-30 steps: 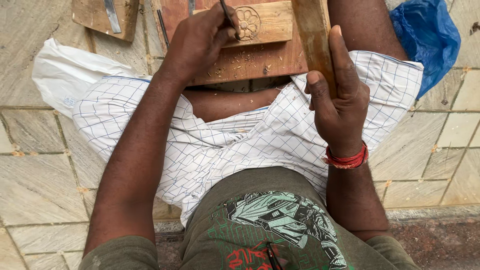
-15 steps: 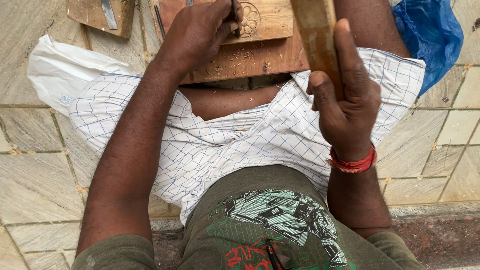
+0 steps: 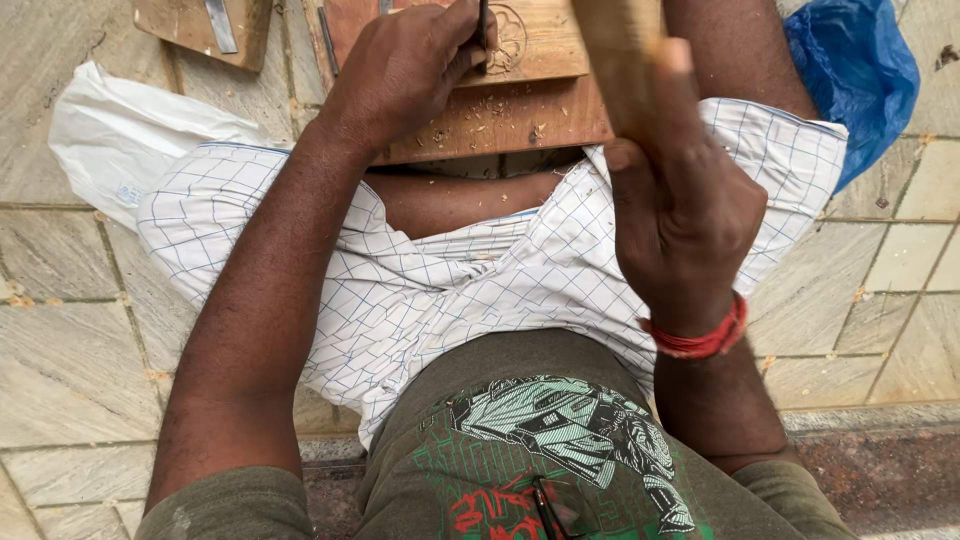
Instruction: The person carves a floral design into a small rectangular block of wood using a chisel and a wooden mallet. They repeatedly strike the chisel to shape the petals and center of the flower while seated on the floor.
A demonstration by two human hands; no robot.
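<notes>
Head view, looking straight down the person's own body: nearest the camera is an olive shirt with a green and red print [image 3: 545, 450], and beyond it a white checked cloth [image 3: 450, 290] is spread over the lap and knees.

The right hand [image 3: 685, 205] is raised above the right knee, a red thread band [image 3: 700, 340] round its wrist. Its fingers are wrapped tight about a wooden mallet handle [image 3: 620, 60], which rises blurred toward the top edge; the mallet's head cannot be seen.

The left hand [image 3: 405, 70] reaches further out, its forearm running up from the lower left. Its fingers are pinched closed on a thin dark chisel [image 3: 483, 25], held nearly upright with its tip against a carved wooden block [image 3: 540, 40]. A round flower-like pattern [image 3: 510, 35] is cut into the block just beside the tip.

The block lies on a larger wooden board [image 3: 500, 120], which rests across the legs just past the cloth's edge, with small chips scattered over it.

On the tiled floor [image 3: 70, 340], a white plastic bag [image 3: 115, 150] lies to the left, a blue plastic bag [image 3: 855, 75] lies to the far right, and another wooden piece with a flat metal blade [image 3: 218, 22] on it sits at the top left.
</notes>
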